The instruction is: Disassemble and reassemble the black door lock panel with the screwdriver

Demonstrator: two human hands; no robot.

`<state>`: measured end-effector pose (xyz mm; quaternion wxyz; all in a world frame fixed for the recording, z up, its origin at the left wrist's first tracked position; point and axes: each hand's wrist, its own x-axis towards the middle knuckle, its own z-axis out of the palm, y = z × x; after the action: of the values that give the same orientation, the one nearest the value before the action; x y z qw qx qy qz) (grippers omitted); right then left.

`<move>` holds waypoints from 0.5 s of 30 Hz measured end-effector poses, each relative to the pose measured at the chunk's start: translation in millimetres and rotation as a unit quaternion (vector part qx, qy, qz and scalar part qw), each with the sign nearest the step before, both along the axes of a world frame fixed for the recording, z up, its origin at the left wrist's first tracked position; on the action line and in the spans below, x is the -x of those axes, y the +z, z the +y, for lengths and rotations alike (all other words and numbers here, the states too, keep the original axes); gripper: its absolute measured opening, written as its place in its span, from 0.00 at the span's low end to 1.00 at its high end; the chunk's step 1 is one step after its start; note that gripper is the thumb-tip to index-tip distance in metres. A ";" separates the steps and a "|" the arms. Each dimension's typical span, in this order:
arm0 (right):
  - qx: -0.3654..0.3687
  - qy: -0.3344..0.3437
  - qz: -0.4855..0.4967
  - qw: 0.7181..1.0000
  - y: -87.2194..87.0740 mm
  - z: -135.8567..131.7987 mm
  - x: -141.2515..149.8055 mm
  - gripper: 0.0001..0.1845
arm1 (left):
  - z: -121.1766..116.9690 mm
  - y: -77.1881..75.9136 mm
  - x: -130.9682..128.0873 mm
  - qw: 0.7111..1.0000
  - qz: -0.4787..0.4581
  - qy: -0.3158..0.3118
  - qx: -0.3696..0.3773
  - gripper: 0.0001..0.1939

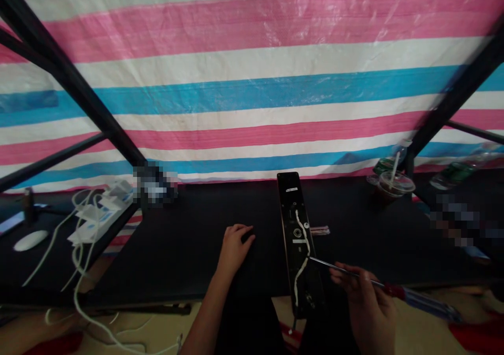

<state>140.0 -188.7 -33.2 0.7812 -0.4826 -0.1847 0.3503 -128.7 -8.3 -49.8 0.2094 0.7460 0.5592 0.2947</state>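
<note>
A long, narrow black panel (291,271) lies lengthwise on the black table, its near end reaching past the front edge. It resembles the inner side of an electronic door lock, with a white cable (301,272) along it and small labels. My right hand (366,297) grips a screwdriver (338,268) with a thin metal shaft and a red and clear handle. Its tip touches or nearly touches the panel beside the cable. To the panel's left, my left hand (237,244) rests on the tabletop, fingers apart and holding nothing.
A small clear packet (319,230) lies right of the panel. Farther right are a drink cup (396,184) with a straw and plastic bottles (452,174). Power strips (98,218) with white cords and a mouse (30,240) are left. Other people's arms show at both lower sides.
</note>
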 end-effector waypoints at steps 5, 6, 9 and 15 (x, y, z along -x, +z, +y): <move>-0.026 -0.012 -0.013 1.000 12.0 3.8 4.0 0.14 | -4.5 4.6 -19.9 1.000 0.000 0.012 0.016 0.08; -0.031 -0.016 -0.017 0.999 14.6 4.4 5.3 0.13 | -4.6 5.8 -22.1 1.000 -0.005 0.017 0.018 0.07; -0.032 -0.010 -0.043 0.999 20.5 7.2 10.4 0.14 | -5.8 12.4 -27.2 0.999 -0.038 0.014 0.029 0.07; -0.020 0.073 -0.119 0.990 26.7 12.7 26.4 0.17 | -39.5 35.7 -51.8 0.974 -0.188 -0.062 0.113 0.08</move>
<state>113.6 -176.0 -6.5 0.7357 -0.4903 -0.3177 0.3427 -76.9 -47.9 -14.1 0.4117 0.6817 0.4922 0.3513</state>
